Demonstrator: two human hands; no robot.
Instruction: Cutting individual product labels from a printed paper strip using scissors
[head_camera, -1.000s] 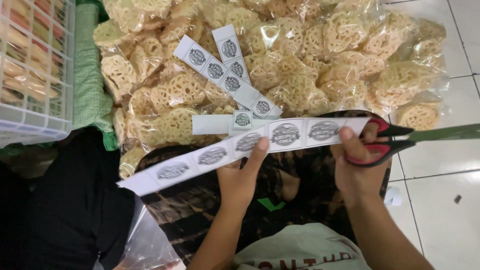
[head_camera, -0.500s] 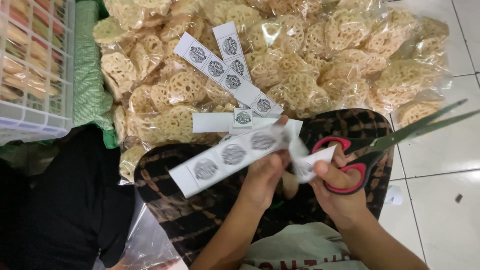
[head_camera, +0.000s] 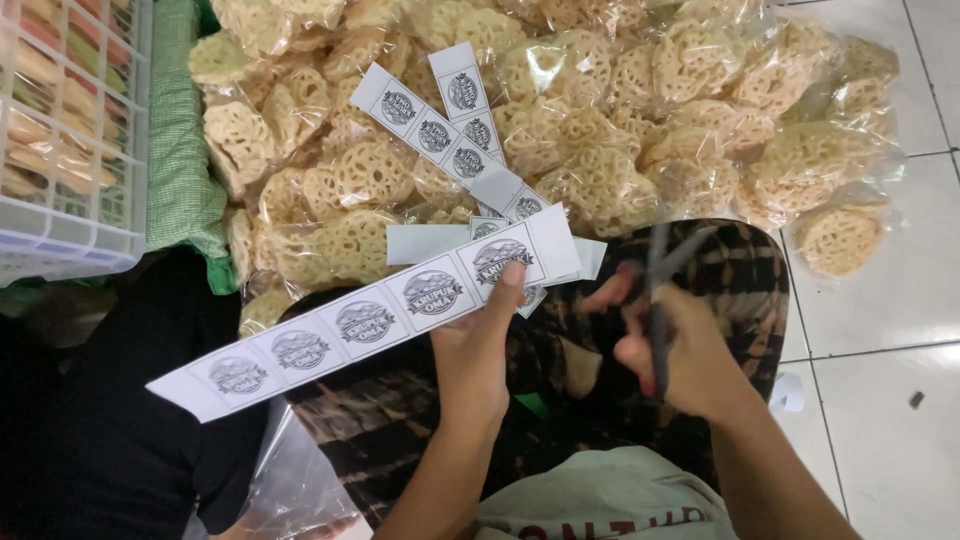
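Observation:
My left hand pinches a long white paper strip printed with round black label designs; it slants from lower left up to the right over my lap. My right hand grips a pair of scissors, blurred by motion, blades pointing up, just right of the strip's end. Two more label strips lie on the pile of clear bags of pale lattice crackers ahead of me. A short white cut piece rests under the held strip.
A white plastic lattice basket with coloured crackers stands at the far left beside a green checked cloth. A patterned dark fabric covers my lap. White floor tiles lie to the right, with a small paper scrap on them.
The strip was cut: its right end came off and the remaining length now tilts down to the left. My right hand swung the scissors from pointing right to pointing up.

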